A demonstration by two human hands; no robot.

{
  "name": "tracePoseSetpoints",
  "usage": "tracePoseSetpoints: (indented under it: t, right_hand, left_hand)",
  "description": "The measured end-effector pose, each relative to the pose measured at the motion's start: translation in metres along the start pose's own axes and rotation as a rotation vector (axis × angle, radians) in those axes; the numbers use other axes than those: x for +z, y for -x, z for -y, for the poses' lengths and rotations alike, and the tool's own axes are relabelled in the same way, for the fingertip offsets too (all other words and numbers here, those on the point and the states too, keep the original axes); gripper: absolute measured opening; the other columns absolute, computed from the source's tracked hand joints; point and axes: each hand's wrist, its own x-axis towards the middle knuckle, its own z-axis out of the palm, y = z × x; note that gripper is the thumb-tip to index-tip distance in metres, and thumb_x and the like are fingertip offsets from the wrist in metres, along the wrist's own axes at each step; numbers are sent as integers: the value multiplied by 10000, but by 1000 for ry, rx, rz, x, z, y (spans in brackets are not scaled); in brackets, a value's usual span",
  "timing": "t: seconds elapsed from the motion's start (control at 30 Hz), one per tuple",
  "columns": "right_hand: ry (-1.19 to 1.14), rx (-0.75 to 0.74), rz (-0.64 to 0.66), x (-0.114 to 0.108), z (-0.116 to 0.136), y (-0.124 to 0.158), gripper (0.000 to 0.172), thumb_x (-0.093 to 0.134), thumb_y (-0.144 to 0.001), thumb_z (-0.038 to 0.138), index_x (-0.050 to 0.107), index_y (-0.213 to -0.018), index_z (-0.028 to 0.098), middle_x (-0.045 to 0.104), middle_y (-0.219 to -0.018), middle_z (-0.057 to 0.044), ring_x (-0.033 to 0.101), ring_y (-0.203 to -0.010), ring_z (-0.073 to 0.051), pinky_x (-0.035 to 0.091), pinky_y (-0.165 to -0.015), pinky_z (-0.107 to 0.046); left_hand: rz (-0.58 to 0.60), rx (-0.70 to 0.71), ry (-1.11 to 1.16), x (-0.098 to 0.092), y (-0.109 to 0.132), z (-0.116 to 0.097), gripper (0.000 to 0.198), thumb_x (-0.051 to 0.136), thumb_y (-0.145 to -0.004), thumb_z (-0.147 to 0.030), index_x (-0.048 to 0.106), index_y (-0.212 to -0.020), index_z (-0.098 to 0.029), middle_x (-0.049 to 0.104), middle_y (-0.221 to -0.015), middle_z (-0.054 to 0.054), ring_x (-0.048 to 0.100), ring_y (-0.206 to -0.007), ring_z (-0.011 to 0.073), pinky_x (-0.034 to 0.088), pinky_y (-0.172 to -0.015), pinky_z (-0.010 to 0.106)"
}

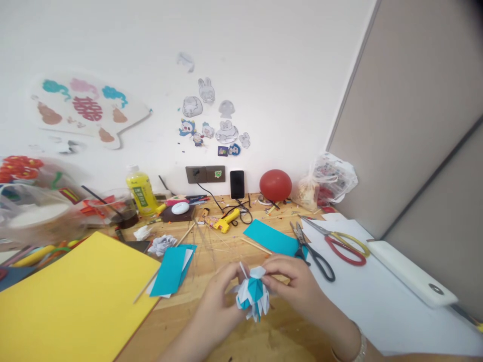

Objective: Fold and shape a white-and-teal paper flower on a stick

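A folded paper flower [255,291] in blue and white, with pointed petals, is held between both hands above the front of the wooden table. My left hand [225,294] wraps round its left side, thumb and fingers closed on it. At the flower's upper right, my right hand [289,279] pinches a white petal between thumb and fingers. Left of the hands lie blue and white paper strips [169,271] near a crumpled grey-white paper flower [163,245]. Beyond the hands is a blue paper sheet [270,237]. The fingertips behind the flower are hidden.
Black-handled scissors [313,254] and red-and-yellow-handled scissors [345,244] lie at right on white paper [377,306]. A yellow sheet [71,301] covers the left. Further back are a yellow glue gun [228,221], a red balloon [275,185], a phone [237,184] and a drink bottle [141,192].
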Motion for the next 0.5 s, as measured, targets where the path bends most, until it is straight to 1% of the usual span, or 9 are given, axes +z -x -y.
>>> tracePoseSetpoints:
  t: [0.1,0.2,0.33,0.4,0.5]
  right_hand:
    - [21,-15,-62,3,-1,2,183,547,-835,288,663,-736,185,649,-673,-17,582,-631,-138,444,-607,-244]
    - [48,-69,-114,7,-2,4,156,541,-825,233,659,-733,186,646,-650,-20,581,-617,-138,448,-607,-254]
    - [132,-139,-167,13,0,5,184,494,-827,193,658,-743,194,646,-634,-22,577,-606,-141,453,-602,-264]
    - [159,-119,-149,13,1,4,199,479,-845,214,656,-755,196,640,-635,-18,574,-606,-139,450,-588,-254]
    - [189,-79,-28,8,0,0,243,454,-888,274,650,-769,192,644,-676,-19,578,-639,-136,445,-590,-241]
  left_hand:
    - [-1,-3,-14,0,-1,-2,106,507,-609,-128,505,-692,-194,588,-714,-5,557,-715,169,441,-670,248]
    - [-7,-5,-36,-1,-1,-3,101,516,-616,-141,521,-704,-191,592,-721,3,558,-720,177,439,-677,262]
    - [-12,0,-69,-1,-2,-2,98,515,-620,-137,528,-702,-188,600,-738,10,558,-739,189,433,-687,279]
    - [-12,-5,-86,-1,-1,-1,101,510,-617,-134,525,-701,-189,597,-740,11,551,-746,193,430,-692,287]
    - [-9,-16,-87,-1,-1,1,105,506,-612,-136,518,-700,-192,579,-729,7,540,-746,192,427,-693,286]
